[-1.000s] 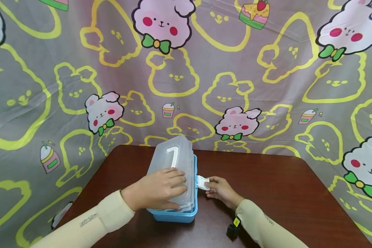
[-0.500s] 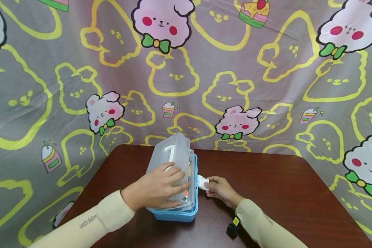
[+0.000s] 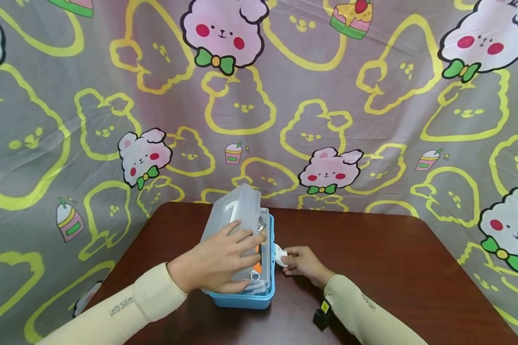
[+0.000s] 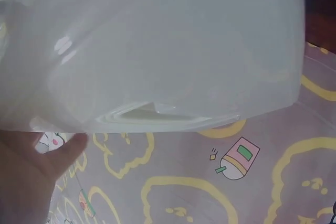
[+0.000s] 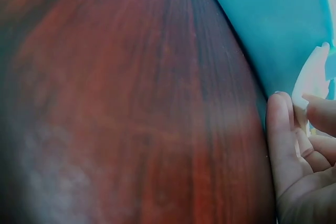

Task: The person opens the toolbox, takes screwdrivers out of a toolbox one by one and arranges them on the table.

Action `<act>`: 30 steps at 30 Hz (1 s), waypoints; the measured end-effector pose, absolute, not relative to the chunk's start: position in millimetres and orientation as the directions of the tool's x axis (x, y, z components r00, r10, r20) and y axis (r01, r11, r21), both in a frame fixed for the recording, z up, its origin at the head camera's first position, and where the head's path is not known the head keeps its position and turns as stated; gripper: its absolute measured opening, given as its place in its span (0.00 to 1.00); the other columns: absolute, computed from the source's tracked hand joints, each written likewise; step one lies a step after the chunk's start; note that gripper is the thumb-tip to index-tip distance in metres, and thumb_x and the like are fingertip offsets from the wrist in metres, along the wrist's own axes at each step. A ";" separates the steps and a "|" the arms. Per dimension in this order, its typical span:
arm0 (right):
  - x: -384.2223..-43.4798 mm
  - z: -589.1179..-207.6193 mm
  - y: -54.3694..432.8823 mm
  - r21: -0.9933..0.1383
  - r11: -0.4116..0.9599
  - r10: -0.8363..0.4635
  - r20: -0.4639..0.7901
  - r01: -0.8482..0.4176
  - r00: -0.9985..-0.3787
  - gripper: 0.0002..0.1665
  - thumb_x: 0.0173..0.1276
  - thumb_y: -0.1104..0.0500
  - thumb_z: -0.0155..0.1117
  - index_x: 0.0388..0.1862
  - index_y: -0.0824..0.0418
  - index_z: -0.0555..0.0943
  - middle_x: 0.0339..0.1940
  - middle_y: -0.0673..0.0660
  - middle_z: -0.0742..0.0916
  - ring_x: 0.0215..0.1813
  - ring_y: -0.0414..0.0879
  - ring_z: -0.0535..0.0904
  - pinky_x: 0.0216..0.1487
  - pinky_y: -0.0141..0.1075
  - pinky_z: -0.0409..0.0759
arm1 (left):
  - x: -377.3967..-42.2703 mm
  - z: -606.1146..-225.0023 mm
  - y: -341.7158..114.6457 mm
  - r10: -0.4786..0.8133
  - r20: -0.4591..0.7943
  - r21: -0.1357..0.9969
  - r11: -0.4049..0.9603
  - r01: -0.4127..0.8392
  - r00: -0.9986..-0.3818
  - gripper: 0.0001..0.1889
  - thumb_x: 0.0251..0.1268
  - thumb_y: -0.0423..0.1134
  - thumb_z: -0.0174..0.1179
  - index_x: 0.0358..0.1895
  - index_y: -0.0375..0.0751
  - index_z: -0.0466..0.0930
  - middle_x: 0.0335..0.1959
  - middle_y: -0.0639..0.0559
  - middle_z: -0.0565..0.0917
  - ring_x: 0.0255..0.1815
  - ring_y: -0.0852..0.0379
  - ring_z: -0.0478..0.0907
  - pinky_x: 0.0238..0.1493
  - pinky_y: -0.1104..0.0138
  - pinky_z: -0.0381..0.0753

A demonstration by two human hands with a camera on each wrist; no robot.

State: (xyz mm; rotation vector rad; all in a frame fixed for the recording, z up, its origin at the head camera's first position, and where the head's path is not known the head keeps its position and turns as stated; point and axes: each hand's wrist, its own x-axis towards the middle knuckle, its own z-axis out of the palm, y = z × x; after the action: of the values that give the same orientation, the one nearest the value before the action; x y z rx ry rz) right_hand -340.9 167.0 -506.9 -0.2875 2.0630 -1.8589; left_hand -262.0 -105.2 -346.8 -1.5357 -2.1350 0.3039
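A light blue toolbox (image 3: 241, 301) with a cloudy, see-through lid (image 3: 235, 206) stands on the table. The lid is tilted up on its right side, baring part of a tray with an orange-handled tool (image 3: 257, 267) and some metal pieces in it. My left hand (image 3: 224, 258) holds the lid, fingers spread across its right edge and thumb near its front end; in the left wrist view the thumb (image 4: 68, 153) shows beside the lid's rim. On the box's right side my right hand (image 3: 304, 263) pinches the white latch (image 3: 280, 255), which sticks outward.
The dark red-brown table (image 3: 362, 258) extends around the box. A patterned curtain (image 3: 259, 96) hangs behind the table and along both sides. A small black device (image 3: 321, 317) is attached at the right sleeve (image 3: 358, 306).
My left hand has raised the lid's right edge and tipped it leftward, so the tools inside show. My right hand stays at the latch, which has turned slightly.
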 end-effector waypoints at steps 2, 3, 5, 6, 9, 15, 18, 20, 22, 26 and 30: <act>-340.0 -506.0 166.1 -0.989 0.128 -0.381 -0.117 0.073 -0.917 0.19 0.71 0.64 0.61 0.55 0.76 0.76 0.34 0.60 0.84 0.33 0.48 0.83 0.37 0.43 0.84 | -261.8 -344.8 -106.0 0.937 0.242 -0.409 0.334 0.850 -0.252 0.21 0.62 0.62 0.54 0.47 0.52 0.81 0.67 0.48 0.71 0.68 0.45 0.64 0.67 0.42 0.57; -340.3 -506.1 165.4 -0.989 0.133 -0.382 -0.117 0.070 -0.917 0.19 0.71 0.64 0.61 0.55 0.76 0.76 0.33 0.60 0.84 0.33 0.48 0.83 0.37 0.43 0.84 | -261.7 -343.3 -106.4 0.940 0.233 -0.398 0.327 0.857 -0.250 0.21 0.63 0.62 0.54 0.47 0.52 0.80 0.66 0.48 0.72 0.70 0.44 0.62 0.68 0.43 0.55; -340.5 -506.5 164.6 -0.987 0.144 -0.382 -0.119 0.068 -0.917 0.18 0.71 0.64 0.61 0.55 0.75 0.77 0.33 0.60 0.84 0.32 0.47 0.83 0.36 0.42 0.84 | -261.6 -340.1 -107.7 0.943 0.215 -0.388 0.322 0.864 -0.255 0.20 0.64 0.61 0.54 0.48 0.52 0.80 0.64 0.49 0.74 0.71 0.45 0.62 0.69 0.44 0.54; -340.9 -507.2 164.4 -0.987 0.148 -0.382 -0.120 0.067 -0.916 0.18 0.70 0.65 0.61 0.55 0.75 0.77 0.33 0.60 0.84 0.32 0.47 0.83 0.36 0.42 0.84 | -261.4 -338.4 -108.2 0.943 0.206 -0.381 0.322 0.866 -0.260 0.21 0.64 0.61 0.53 0.49 0.52 0.80 0.62 0.50 0.76 0.70 0.45 0.63 0.69 0.45 0.54; -341.7 -509.0 164.4 -0.984 0.164 -0.371 -0.128 0.071 -0.920 0.19 0.70 0.65 0.62 0.55 0.75 0.77 0.33 0.61 0.84 0.31 0.47 0.83 0.35 0.42 0.84 | -261.4 -335.6 -109.7 0.942 0.187 -0.372 0.330 0.868 -0.278 0.22 0.66 0.61 0.52 0.52 0.52 0.81 0.58 0.50 0.78 0.66 0.47 0.68 0.68 0.47 0.58; -342.6 -511.2 165.7 -0.983 0.169 -0.367 -0.125 0.066 -0.922 0.19 0.70 0.64 0.62 0.56 0.74 0.77 0.33 0.61 0.84 0.32 0.47 0.83 0.35 0.42 0.84 | -260.2 -334.8 -111.1 0.926 0.225 -0.352 0.369 0.861 -0.305 0.20 0.68 0.59 0.51 0.50 0.51 0.82 0.52 0.52 0.81 0.62 0.49 0.71 0.64 0.50 0.65; -343.2 -510.6 166.2 -0.985 0.159 -0.369 -0.127 0.072 -0.921 0.19 0.70 0.64 0.61 0.56 0.74 0.77 0.33 0.61 0.84 0.32 0.47 0.83 0.36 0.42 0.84 | -258.6 -333.7 -110.2 0.910 0.269 -0.354 0.398 0.846 -0.316 0.19 0.71 0.58 0.48 0.46 0.51 0.82 0.50 0.52 0.82 0.60 0.49 0.73 0.62 0.50 0.67; -342.5 -509.7 166.2 -0.986 0.150 -0.374 -0.124 0.072 -0.919 0.19 0.70 0.65 0.61 0.56 0.75 0.76 0.33 0.61 0.84 0.32 0.48 0.83 0.36 0.42 0.84 | -257.0 -333.1 -108.9 0.895 0.290 -0.342 0.427 0.837 -0.338 0.20 0.73 0.58 0.45 0.45 0.50 0.82 0.49 0.52 0.83 0.58 0.50 0.74 0.61 0.51 0.69; -341.5 -508.9 165.9 -0.987 0.144 -0.374 -0.122 0.072 -0.919 0.19 0.70 0.65 0.61 0.56 0.76 0.76 0.33 0.61 0.84 0.32 0.48 0.83 0.36 0.42 0.84 | -255.0 -331.5 -107.3 0.876 0.299 -0.320 0.466 0.825 -0.379 0.23 0.75 0.59 0.41 0.46 0.50 0.82 0.50 0.53 0.83 0.57 0.50 0.75 0.60 0.50 0.69; -339.4 -506.9 165.2 -0.989 0.137 -0.371 -0.111 0.064 -0.922 0.19 0.70 0.65 0.61 0.56 0.77 0.75 0.33 0.61 0.84 0.31 0.47 0.83 0.36 0.42 0.84 | -250.8 -325.8 -104.2 0.819 0.295 -0.255 0.564 0.785 -0.492 0.28 0.75 0.62 0.39 0.55 0.49 0.82 0.52 0.54 0.84 0.56 0.51 0.79 0.61 0.48 0.70; -338.1 -505.3 164.8 -0.988 0.138 -0.376 -0.111 0.063 -0.920 0.19 0.71 0.65 0.61 0.56 0.77 0.76 0.33 0.61 0.83 0.31 0.48 0.83 0.35 0.42 0.84 | -248.2 -320.9 -101.1 0.761 0.321 -0.239 0.641 0.730 -0.563 0.25 0.71 0.58 0.52 0.60 0.47 0.81 0.49 0.51 0.85 0.50 0.53 0.83 0.56 0.48 0.75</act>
State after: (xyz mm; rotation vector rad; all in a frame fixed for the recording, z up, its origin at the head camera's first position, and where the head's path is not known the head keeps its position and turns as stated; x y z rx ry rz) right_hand -338.1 164.8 -505.3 -0.3028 2.0899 -1.8410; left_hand -248.2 -101.1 -320.9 -1.1795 -2.4678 0.1098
